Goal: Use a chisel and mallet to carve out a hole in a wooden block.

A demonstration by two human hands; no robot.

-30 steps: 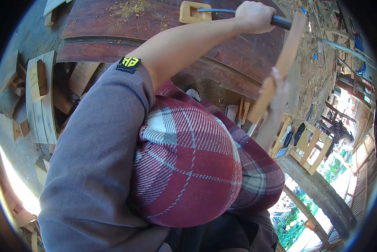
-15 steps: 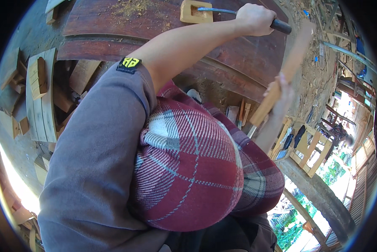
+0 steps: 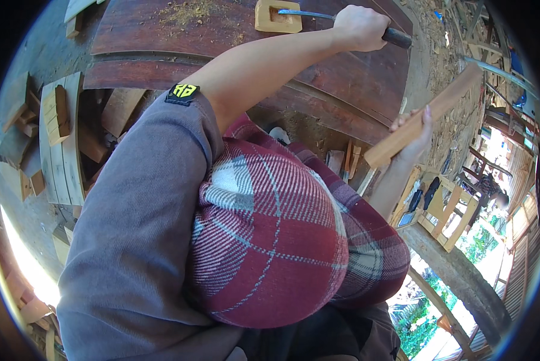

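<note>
My left hand (image 3: 360,29) is closed round a chisel with a dark handle (image 3: 396,37) and a long, slightly curved metal blade (image 3: 311,14). The blade's tip sits in the recess of a pale wooden block (image 3: 277,24) lying on the dark red-brown plank worktop (image 3: 137,36). Lower on the right, my right hand (image 3: 415,135) grips a long flat wooden batten (image 3: 440,103), held slanting from lower left to upper right, apart from the chisel. Wood shavings (image 3: 189,13) are scattered on the worktop left of the block.
Offcuts and boards (image 3: 65,138) are piled on the floor at left. A wooden frame (image 3: 447,213) with dark items stands at right, and a person (image 3: 487,186) is farther back there. Under the worktop are short wood pieces (image 3: 354,156). Scrap timber lines the right side.
My right hand and the batten have moved right, and the batten has tilted from steep to more slanted, its top away from the chisel handle. My left hand has barely moved.
</note>
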